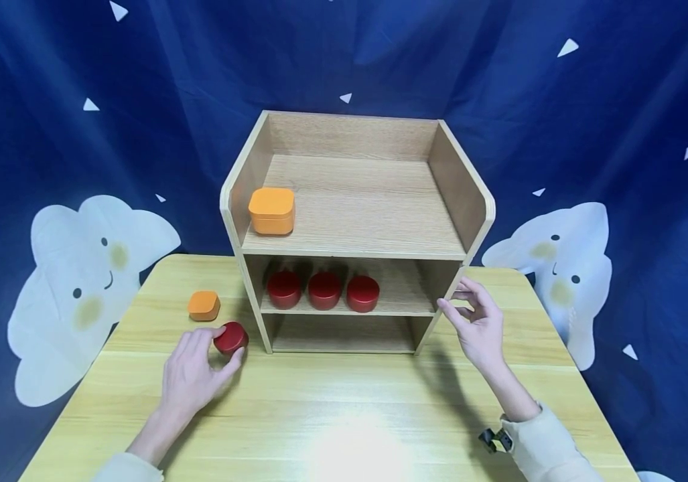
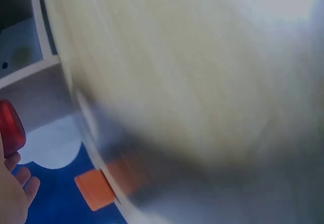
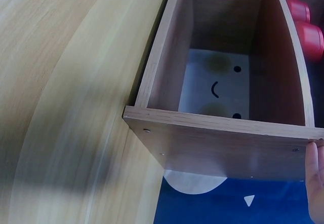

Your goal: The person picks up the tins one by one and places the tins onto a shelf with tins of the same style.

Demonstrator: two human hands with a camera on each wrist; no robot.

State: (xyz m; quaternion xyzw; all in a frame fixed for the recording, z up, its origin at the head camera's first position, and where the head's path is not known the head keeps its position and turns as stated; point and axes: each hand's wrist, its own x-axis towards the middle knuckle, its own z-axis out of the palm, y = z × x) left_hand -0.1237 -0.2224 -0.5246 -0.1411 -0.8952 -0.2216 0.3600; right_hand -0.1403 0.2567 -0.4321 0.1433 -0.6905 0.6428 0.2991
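My left hand (image 1: 193,371) pinches a round red tin (image 1: 231,338) between thumb and fingers, left of the small wooden shelf (image 1: 331,253). In the left wrist view the red tin (image 2: 11,127) shows at the left edge, with the fingers (image 2: 23,176) beside it. My right hand (image 1: 481,325) touches the right side panel of the shelf, its thumb at the front edge and the other fingers partly hidden along the outer face. The right wrist view shows fingertips (image 3: 315,155) against that panel.
Three red tins (image 1: 323,290) stand in a row on the middle shelf board. An orange square tin (image 1: 272,211) sits at the left of the top board, and a smaller orange tin (image 1: 203,306) lies on the table (image 1: 295,402). Behind hangs a blue curtain (image 1: 344,60).
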